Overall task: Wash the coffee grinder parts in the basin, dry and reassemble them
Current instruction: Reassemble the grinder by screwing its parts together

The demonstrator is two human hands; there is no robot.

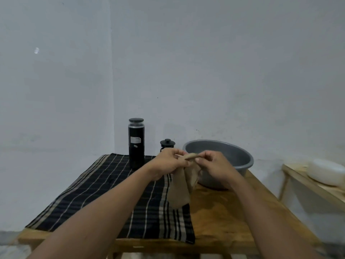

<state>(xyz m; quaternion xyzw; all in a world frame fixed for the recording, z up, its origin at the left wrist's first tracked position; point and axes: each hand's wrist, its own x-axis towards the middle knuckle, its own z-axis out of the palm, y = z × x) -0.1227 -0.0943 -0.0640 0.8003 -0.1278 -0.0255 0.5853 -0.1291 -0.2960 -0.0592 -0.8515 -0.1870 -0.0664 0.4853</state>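
My left hand (168, 162) and my right hand (214, 165) both pinch the top edge of a beige cloth (182, 187), which hangs down between them above the table. Just behind my right hand stands the grey basin (237, 156); its inside looks dark, and I cannot tell whether anything lies in it. A tall black cylindrical grinder body (136, 143) with a lid stands upright at the back of the checked cloth. A small black lidded part (167, 144) sits behind my left hand, partly hidden by it.
A black checked cloth (115, 199) covers the left part of the wooden table (220, 217). To the right a second wooden shelf (306, 182) carries a white rounded object (326, 171). Grey walls meet in a corner behind the table.
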